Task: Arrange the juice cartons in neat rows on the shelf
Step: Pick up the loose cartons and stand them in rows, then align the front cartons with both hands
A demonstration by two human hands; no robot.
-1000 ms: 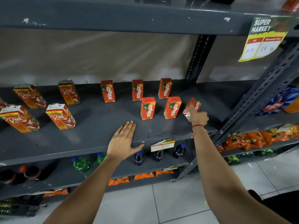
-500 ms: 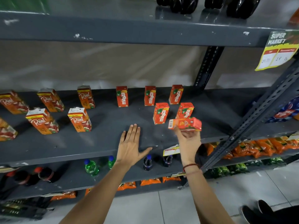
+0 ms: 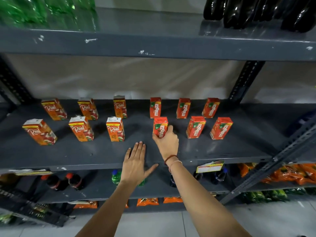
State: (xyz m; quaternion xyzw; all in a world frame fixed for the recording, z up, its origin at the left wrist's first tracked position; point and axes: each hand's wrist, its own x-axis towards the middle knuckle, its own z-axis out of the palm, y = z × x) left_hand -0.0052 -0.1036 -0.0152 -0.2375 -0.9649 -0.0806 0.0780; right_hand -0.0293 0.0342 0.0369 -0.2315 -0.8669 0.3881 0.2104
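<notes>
On the dark grey shelf stand two rows of orange juice cartons. Several white-topped "Real" cartons fill the left half, several smaller "Maaza" cartons the right half. My right hand is shut on one Maaza carton, held upright at the left end of the front Maaza row, just in front of the back-row carton. Whether its base touches the shelf is hidden by my fingers. My left hand lies flat and open on the shelf's front edge, fingers apart, holding nothing.
The shelf above carries green bottles and dark bottles. Below are small soda bottles, a yellow price tag and orange snack packs. A slanted metal upright crosses at right.
My right hand lifted a Maaza carton from the row's right end, carried it left on its side, and now holds it upright at the front row's left end. My left hand stayed flat.
</notes>
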